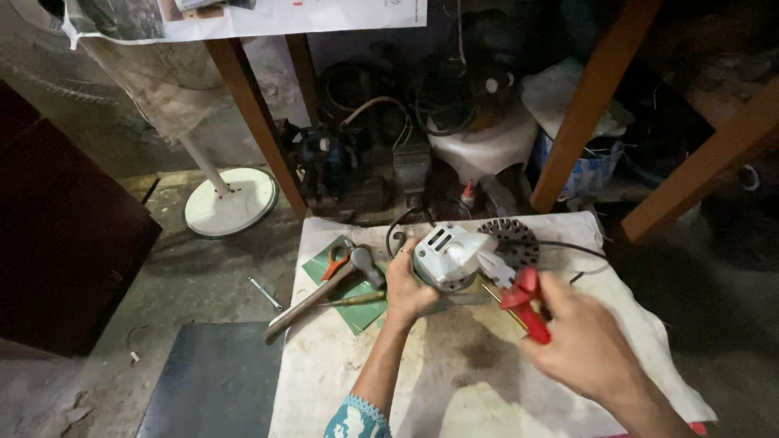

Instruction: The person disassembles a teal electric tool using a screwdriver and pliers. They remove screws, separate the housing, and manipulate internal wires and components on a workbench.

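White cloth covers the desk (365, 381). A hammer (320, 296) lies at 9 o'clock. Left hand (408, 288) fingers clasp the white motor housing (446, 255) at centre. Right hand (580, 345), 4 o'clock, grips red-handled pliers (519, 296) at it. Judgement: brace the housing firmly and keep the pliers square.

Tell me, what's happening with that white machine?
A person sits over a low cloth-covered table. The left hand steadies a small white motor, and the right hand works red-handled pliers against it. A round dark metal part lies just behind the motor. To the left, a hammer and orange scissors rest on a green mat. A white fan base stands on the floor nearby.
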